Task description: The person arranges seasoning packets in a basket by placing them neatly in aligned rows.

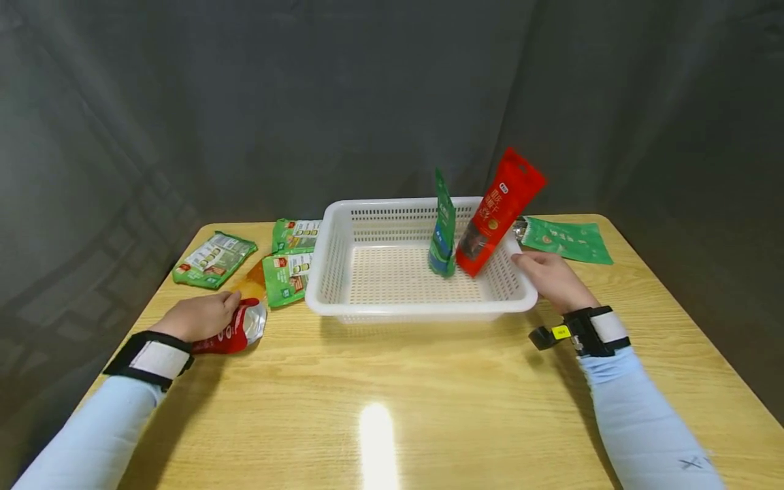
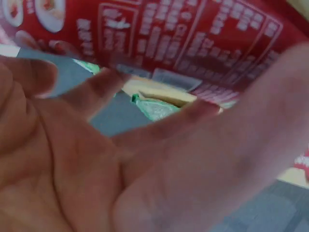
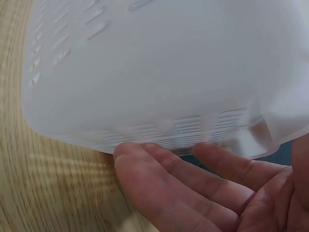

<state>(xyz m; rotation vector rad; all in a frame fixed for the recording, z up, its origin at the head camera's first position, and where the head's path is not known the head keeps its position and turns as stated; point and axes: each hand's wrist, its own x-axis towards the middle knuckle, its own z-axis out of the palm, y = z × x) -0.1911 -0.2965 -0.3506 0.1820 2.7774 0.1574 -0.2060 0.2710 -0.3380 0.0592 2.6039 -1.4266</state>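
Your sleeves (image 1: 92, 435) cross the bench (image 1: 288, 408). Your left hand (image 1: 199, 316): fingers spread against the red pouch (image 1: 235, 335), pinching or not, cannot tell. Your right hand (image 1: 554, 279): fingers pinching the basket (image 1: 422, 310).

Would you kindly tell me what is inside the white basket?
The white basket holds a green packet and a tilted red packet, both towards its right-hand end. The patches of basket directly behind them are covered and cannot be seen.

The pouch (image 1: 236, 333) is red, apparently silver-ended, the basket (image 1: 422, 309) white, the table (image 1: 465, 388) grained yellow-brown.
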